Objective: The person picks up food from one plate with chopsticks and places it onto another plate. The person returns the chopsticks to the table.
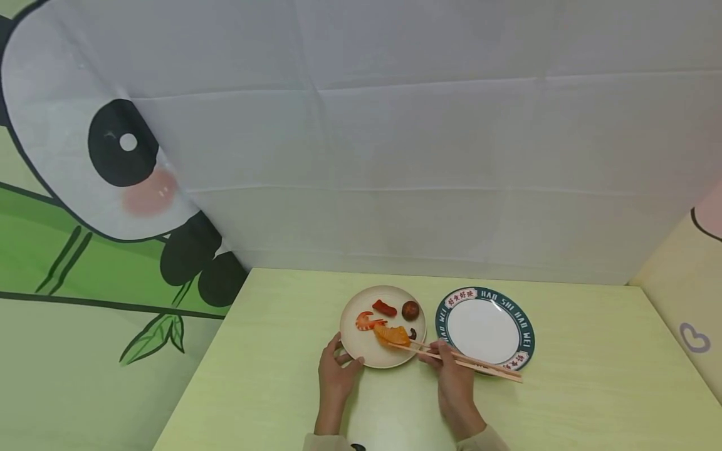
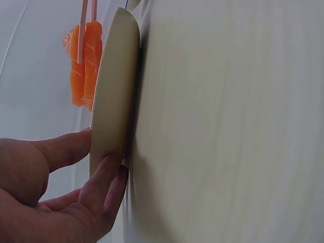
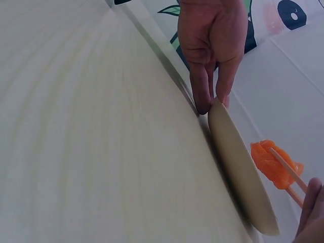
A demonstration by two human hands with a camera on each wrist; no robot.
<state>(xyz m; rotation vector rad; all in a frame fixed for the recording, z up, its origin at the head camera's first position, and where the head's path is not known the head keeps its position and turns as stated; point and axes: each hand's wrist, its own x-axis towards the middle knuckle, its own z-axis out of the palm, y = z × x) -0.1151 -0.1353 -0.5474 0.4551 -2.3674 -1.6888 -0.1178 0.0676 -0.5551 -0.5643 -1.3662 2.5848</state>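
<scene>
My left hand (image 1: 338, 374) grips the near-left rim of a beige plate (image 1: 376, 358), with thumb and fingers on either side of the edge in the left wrist view. Wooden chopsticks (image 1: 479, 366) are held in my right hand (image 1: 454, 383). Their tips pinch an orange piece of salmon (image 1: 392, 335), which stands above the plate's rim in both wrist views (image 2: 87, 66). Also on the beige plate are a shrimp (image 1: 368, 321), a red strip of food (image 1: 385, 307), a round brown piece (image 1: 410, 311) and a small dark piece (image 1: 413, 334), partly hidden by the salmon.
A white plate (image 1: 485, 332) with a dark green lettered rim stands just right of the beige plate, partly under the chopsticks. Both rest on a pale yellow-green table (image 1: 254, 376). A white cloth (image 1: 395, 156) hangs behind, with a cartoon panda panel at the left.
</scene>
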